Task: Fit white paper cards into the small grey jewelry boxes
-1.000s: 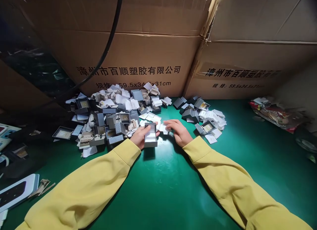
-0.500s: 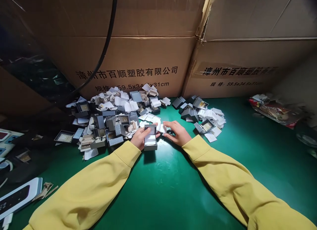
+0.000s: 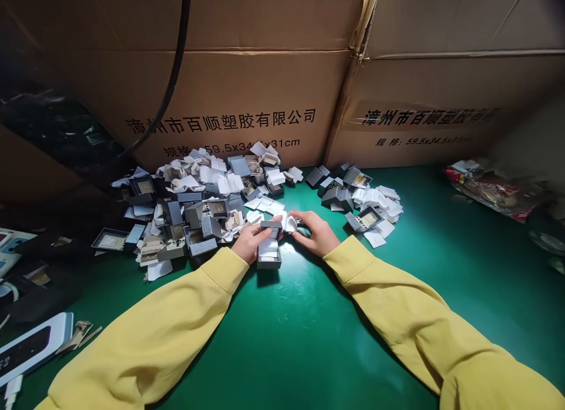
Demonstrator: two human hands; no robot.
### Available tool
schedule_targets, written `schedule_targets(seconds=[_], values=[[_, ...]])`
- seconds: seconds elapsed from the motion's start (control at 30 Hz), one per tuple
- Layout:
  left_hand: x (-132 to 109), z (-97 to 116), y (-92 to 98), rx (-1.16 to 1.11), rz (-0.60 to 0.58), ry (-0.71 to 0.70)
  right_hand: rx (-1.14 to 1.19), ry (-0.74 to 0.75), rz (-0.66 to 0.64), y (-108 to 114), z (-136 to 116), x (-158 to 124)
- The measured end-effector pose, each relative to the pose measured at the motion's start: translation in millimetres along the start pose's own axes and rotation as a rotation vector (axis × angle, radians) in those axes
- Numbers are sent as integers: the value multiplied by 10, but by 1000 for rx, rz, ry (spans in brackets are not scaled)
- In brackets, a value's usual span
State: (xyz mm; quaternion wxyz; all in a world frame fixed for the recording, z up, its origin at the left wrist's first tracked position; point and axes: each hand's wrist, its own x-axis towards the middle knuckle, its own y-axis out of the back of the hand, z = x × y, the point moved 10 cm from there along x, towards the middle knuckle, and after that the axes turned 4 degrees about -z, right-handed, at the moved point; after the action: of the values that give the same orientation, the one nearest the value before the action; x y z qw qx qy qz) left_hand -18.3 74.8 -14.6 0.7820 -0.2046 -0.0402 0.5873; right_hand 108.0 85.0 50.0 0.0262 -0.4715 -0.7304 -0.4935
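My left hand (image 3: 248,242) is closed round a small grey jewellery box (image 3: 269,265), its lid raised and its inside white. The white lining (image 3: 269,247) sits bent up within the box. Just to the right, my right hand (image 3: 318,235) pinches a curved white insert piece (image 3: 291,224) between thumb and fingers. The left fingertips, partly hidden behind the box, come close to that piece. Both hands are above the green table (image 3: 286,339).
A heap of grey boxes (image 3: 212,227) and white inserts (image 3: 207,173) lies to the left. On the right sits a smaller pile of boxes (image 3: 338,195) and white pieces (image 3: 386,205). Large cardboard cartons (image 3: 247,86) stand behind. A white device (image 3: 35,345) lies at left, a plastic bag (image 3: 489,189) at far right.
The white lining in the box now looks bent up instead of flat. The white piece in my right hand has become more curved. The camera view has shifted slightly.
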Motion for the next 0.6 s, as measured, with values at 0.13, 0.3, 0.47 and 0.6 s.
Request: schedule_targets(seconds=[0.13, 0.3, 0.47, 0.6], values=[[8, 34, -40, 66, -29, -38, 42, 11, 20, -11, -23, 8], [13, 58, -89, 140, -63, -65, 52, -39, 62, 8, -11, 15], [9, 62, -107, 107, -64, -52, -45, -78, 69, 42, 8, 16], [21, 19, -98, 68, -63, -29, 109, -122, 20, -35, 72, 25]])
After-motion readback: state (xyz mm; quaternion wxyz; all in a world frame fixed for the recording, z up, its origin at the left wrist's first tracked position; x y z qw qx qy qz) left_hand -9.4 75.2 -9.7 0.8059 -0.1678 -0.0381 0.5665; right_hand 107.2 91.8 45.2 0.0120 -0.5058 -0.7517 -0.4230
